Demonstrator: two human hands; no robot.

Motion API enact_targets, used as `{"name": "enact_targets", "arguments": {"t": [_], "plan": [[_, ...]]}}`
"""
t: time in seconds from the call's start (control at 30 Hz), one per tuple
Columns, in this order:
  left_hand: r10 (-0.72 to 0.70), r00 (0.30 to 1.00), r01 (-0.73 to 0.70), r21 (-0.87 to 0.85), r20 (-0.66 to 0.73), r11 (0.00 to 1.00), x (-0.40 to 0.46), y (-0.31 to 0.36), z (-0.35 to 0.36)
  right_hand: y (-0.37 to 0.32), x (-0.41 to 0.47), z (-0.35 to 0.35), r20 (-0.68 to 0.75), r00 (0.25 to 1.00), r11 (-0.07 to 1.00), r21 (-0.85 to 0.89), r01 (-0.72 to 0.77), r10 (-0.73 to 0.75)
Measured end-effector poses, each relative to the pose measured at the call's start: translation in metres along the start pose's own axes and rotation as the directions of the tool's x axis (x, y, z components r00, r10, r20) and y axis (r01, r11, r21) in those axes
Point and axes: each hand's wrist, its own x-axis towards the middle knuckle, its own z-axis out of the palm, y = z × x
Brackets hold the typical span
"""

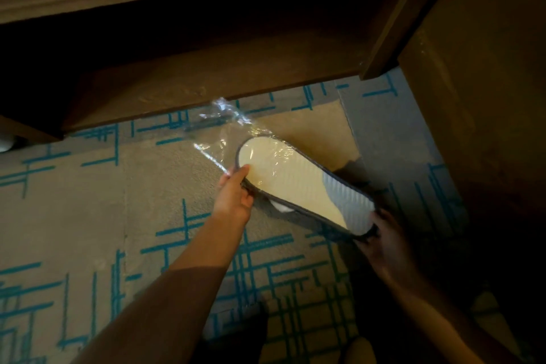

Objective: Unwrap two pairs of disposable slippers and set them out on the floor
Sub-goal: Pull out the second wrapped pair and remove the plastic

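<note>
A pair of disposable slippers [295,183] with a cream insole, grey ribbed toe band and dark trim is held above the carpet, partly inside a clear plastic wrapper [224,121]. The wrapper's loose end trails up and left beyond the heel. My left hand [233,195] grips the heel end through the plastic, thumb on the insole. My right hand [384,242], in shadow, holds the toe end. A second slipper lies underneath the top one, only its white edge showing.
Grey carpet [88,216] with teal line patterns covers the floor. A wooden shelf unit [206,83] with a dark recess runs across the top. A wooden panel [472,97] stands at the right. A white object [6,145] peeks out at the far left.
</note>
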Motion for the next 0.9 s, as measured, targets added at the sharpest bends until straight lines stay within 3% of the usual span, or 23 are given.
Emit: {"name": "enact_targets", "arguments": {"t": [0.1,0.2,0.3,0.37,0.4,0.43,0.47,0.5,0.53,0.57,0.6,0.63,0.7,0.8,0.9], "plan": [[0.035,0.998,-0.036,-0.021,-0.055,0.999,0.003,0.000,-0.013,-0.017,0.014,-0.013,-0.046,0.998,0.999,0.020,0.031,-0.030],[0.011,1.000,-0.011,-0.069,0.001,0.998,0.003,0.002,-0.023,-0.027,0.023,-0.026,-0.121,0.992,0.996,0.081,-0.027,0.037],[-0.009,1.000,0.008,0.070,0.010,0.998,-0.001,0.003,-0.023,-0.029,0.024,-0.029,-0.132,0.989,0.986,0.160,-0.051,0.073],[0.062,0.983,-0.023,0.217,-0.176,0.976,-0.009,-0.002,-0.022,-0.027,0.021,-0.025,-0.118,0.990,0.976,0.210,-0.051,0.077],[0.163,0.930,-0.063,0.294,-0.329,0.954,-0.013,-0.006,-0.025,-0.025,0.019,-0.024,-0.108,0.992,0.978,0.204,-0.036,0.059],[0.340,0.828,-0.136,0.428,-0.446,0.893,-0.018,-0.009,-0.032,-0.023,0.019,-0.023,-0.102,0.994,0.979,0.201,-0.027,0.048],[0.551,0.714,-0.194,0.634,-0.432,0.748,-0.023,-0.012,-0.040,-0.021,0.020,-0.023,-0.098,0.994,0.975,0.220,-0.020,0.043],[0.720,0.647,-0.219,0.842,-0.252,0.493,-0.028,-0.015,-0.049,-0.020,0.020,-0.023,-0.091,0.995,0.968,0.251,-0.009,0.033],[0.773,0.635,-0.234,0.955,0.008,0.181,-0.029,-0.020,-0.059,-0.020,0.017,-0.021,-0.080,0.997,0.964,0.264,0.000,0.022],[0.696,0.672,-0.256,0.961,0.252,-0.101,-0.028,-0.024,-0.066,-0.020,0.016,-0.019,-0.078,0.997,0.969,0.249,0.000,0.020],[0.563,0.715,-0.288,0.908,0.415,-0.304,-0.023,-0.025,-0.071,-0.022,0.015,-0.016,-0.072,0.997,0.970,0.240,-0.021,0.039],[0.445,0.740,-0.318,0.845,0.504,-0.430,-0.017,-0.025,-0.073,-0.024,0.014,-0.014,-0.058,0.996,0.961,0.273,-0.051,0.069],[0.294,0.782,-0.339,0.771,0.549,-0.540,-0.004,-0.023,-0.071,-0.028,0.015,-0.009,-0.033,0.994,0.943,0.322,-0.086,0.101],[0.215,0.846,-0.324,0.792,0.487,-0.518,0.010,-0.017,-0.054,-0.032,0.013,-0.001,-0.002,0.997,0.942,0.327,-0.074,0.079],[0.143,0.833,-0.384,0.743,0.535,-0.548,0.015,-0.006,-0.021,-0.038,0.007,0.005,0.049,0.997,0.947,0.314,-0.068,0.055]]}}
